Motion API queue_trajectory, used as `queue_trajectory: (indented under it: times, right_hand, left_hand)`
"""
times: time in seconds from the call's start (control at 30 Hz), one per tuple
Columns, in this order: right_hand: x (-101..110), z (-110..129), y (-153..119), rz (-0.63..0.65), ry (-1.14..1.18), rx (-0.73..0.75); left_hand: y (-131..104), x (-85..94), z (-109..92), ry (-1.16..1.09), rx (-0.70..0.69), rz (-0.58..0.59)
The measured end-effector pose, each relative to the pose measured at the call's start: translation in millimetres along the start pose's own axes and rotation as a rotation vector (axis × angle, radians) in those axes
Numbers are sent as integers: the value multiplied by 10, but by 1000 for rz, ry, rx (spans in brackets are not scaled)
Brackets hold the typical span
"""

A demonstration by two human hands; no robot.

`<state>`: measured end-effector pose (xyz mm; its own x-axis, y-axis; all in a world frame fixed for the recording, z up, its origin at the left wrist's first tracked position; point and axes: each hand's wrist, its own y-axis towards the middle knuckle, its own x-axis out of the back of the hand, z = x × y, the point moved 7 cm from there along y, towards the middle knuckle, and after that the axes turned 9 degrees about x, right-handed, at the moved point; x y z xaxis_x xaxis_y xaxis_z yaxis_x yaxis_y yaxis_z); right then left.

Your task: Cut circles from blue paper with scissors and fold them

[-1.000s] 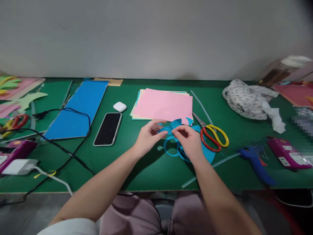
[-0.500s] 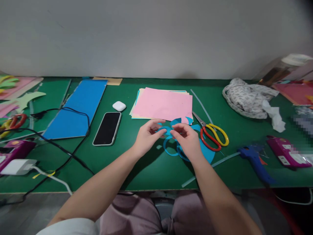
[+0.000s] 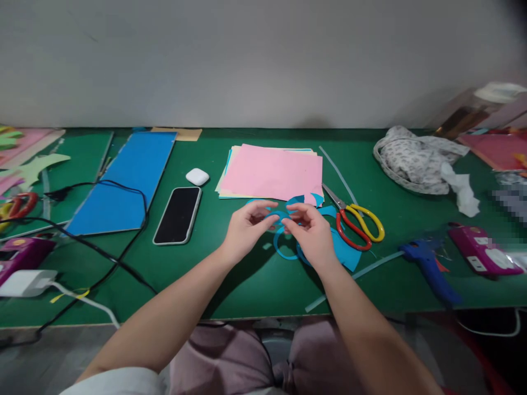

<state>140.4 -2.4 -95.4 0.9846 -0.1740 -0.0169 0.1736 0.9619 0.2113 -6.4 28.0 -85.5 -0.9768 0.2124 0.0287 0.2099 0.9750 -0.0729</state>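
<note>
Between my two hands is a thin curved strip of blue paper, pinched at the fingertips. My left hand is closed on its left part, thumb against fingers. Close beside it, my right hand pinches the right part. Below my fingers lies a blue paper ring, partly covered by my right hand. More blue paper sits on the table to the right of that hand. Scissors with one red and one yellow handle rest just beyond it, blades partly apart.
A stack of coloured paper, pink on top, lies behind my hands. To the left are a phone, a white case, a blue board and black cable. A blue glue gun and a patterned cloth lie right.
My hands stay together on the blue strip, with the right hand's fingers shifted slightly left. The whole view has moved a little.
</note>
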Motion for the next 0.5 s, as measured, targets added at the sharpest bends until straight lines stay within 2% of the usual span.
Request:
queue_trajectory:
  times: [0.5]
  right_hand:
    - [-3, 35, -20, -13, -9, -9]
  left_hand:
    - [-28, 11, 19, 12, -61, 7]
